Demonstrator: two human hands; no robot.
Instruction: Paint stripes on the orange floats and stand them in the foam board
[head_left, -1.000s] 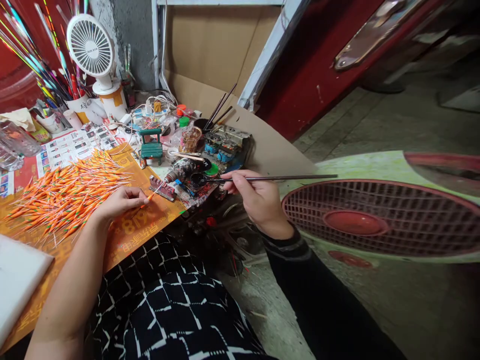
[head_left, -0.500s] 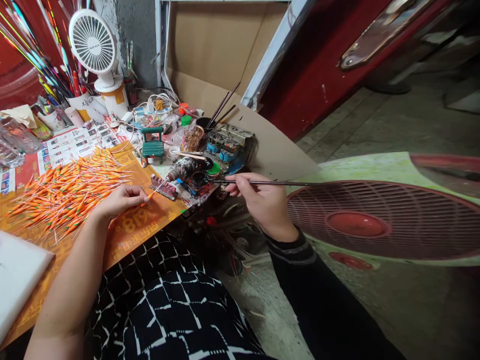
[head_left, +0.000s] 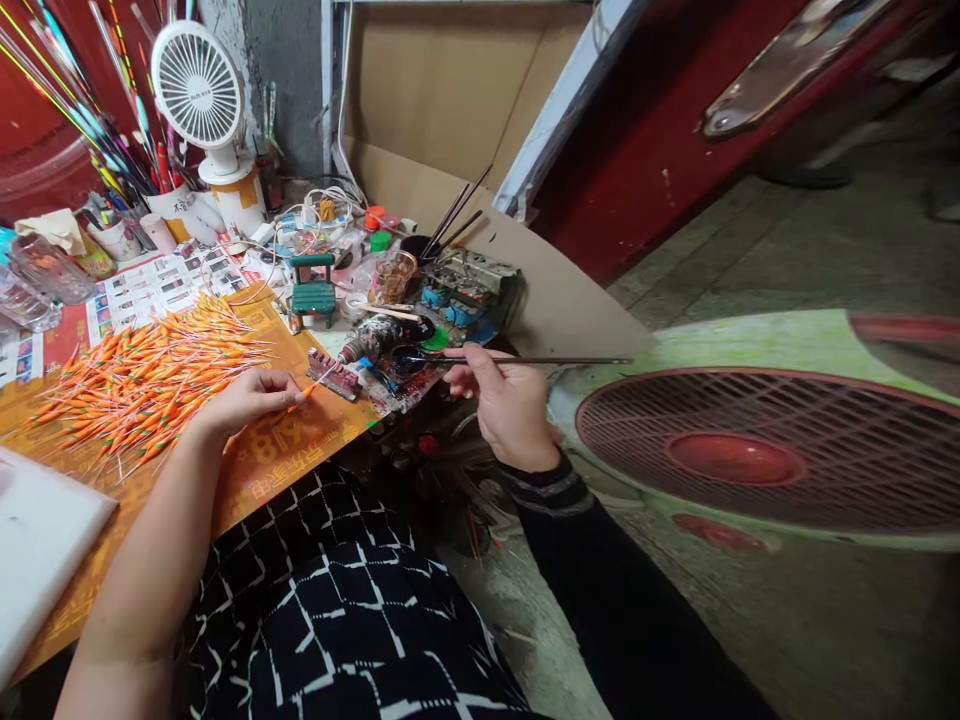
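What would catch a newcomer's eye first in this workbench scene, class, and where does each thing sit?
A heap of slender orange fishing floats fills the bench's left side. A big red fan grille dominates the right. Between them, the right hand holds a long thin brush out level.

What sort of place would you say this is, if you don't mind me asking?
It looks like a small hand-painting workshop, perhaps for fishing floats: a heap of slim orange sticks sits by the left hand, a fine paintbrush is in the right hand, and a paint-caked jar stands nearby.
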